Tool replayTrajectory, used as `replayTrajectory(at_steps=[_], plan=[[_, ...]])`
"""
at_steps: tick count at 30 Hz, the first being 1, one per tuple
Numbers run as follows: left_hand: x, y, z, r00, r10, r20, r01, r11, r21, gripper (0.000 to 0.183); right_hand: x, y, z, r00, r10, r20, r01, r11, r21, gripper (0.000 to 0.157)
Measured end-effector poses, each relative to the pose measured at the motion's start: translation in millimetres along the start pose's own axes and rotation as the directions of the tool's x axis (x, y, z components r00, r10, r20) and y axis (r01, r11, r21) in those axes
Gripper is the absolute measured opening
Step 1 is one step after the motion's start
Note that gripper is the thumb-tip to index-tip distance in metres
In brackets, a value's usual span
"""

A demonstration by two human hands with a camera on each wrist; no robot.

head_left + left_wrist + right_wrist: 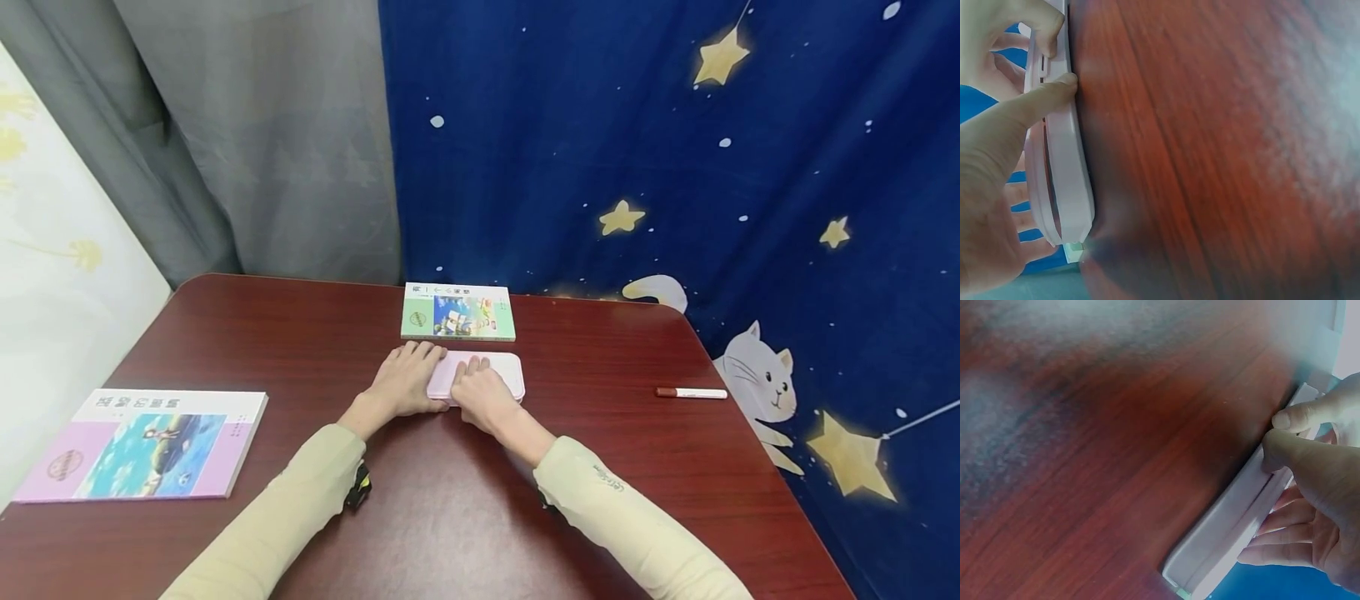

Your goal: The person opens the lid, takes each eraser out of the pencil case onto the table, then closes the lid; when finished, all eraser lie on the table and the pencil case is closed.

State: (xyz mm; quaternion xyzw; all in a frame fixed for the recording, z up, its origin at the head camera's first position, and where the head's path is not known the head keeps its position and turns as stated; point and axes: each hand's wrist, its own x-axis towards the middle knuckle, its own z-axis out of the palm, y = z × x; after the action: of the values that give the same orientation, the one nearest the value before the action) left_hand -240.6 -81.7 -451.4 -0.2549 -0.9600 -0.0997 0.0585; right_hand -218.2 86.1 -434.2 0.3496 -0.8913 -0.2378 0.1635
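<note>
A pale pink and white pencil case (512,372) lies flat on the table in the middle of the head view. My left hand (405,379) grips its left end, fingers over the lid and thumb along the near side. My right hand (483,396) holds it near the middle, fingertips on top, thumb against the front edge. In the left wrist view a narrow dark gap runs along the seam of the pencil case (1072,175). The two thumbs sit close together at the front in the right wrist view, beside the case's long side (1216,544).
Just behind the case lies a green-bordered book (459,312). A larger pink and white book (150,446) rests at the table's left. On the right is a white marker with a brown cap (692,393). Curtains (540,150) hang behind the wooden table (600,500).
</note>
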Motion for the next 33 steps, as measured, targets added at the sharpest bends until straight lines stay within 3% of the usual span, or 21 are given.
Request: replayTrajectory(at_steps=[7, 10, 17, 23, 29, 33], plan=[[-4.3, -1.3, -0.6, 1.0, -0.001, 0.015, 0.001, 1.0, -0.001, 0.088, -9, 3, 1.3, 0.991, 0.072, -0.109, -0.06, 0.992, 0.107, 0.041], [-7.3, -3.1, -1.5, 1.0, 0.008, 0.017, -0.008, 1.0, -0.026, 0.091, -14, 6, 3.4, 0.987, 0.104, -0.119, -0.08, 0.978, 0.191, 0.042], [-14.4, -8.6, -0.6, 0.999, 0.045, -0.028, -0.048, 0.992, -0.12, 0.088, -28, 20, 13.4, 0.991, 0.112, -0.069, -0.073, 0.902, 0.425, 0.056], [-23.9, -14.4, 1.9, 0.996, 0.017, -0.091, -0.037, 0.975, -0.219, 0.08, -40, 36, 25.6, 0.988, 0.098, -0.118, -0.016, 0.831, 0.556, 0.051], [-28.7, -20.0, -0.4, 0.995, -0.04, -0.089, 0.004, 0.926, -0.377, 0.073, -50, 49, 37.8, 0.972, 0.174, -0.156, -0.039, 0.78, 0.624, 0.05], [-28.9, -26.7, -3.9, 0.995, -0.08, -0.061, 0.04, 0.872, -0.488, 0.074, -54, 58, 42.4, 0.962, 0.254, -0.099, -0.113, 0.701, 0.704, 0.053]])
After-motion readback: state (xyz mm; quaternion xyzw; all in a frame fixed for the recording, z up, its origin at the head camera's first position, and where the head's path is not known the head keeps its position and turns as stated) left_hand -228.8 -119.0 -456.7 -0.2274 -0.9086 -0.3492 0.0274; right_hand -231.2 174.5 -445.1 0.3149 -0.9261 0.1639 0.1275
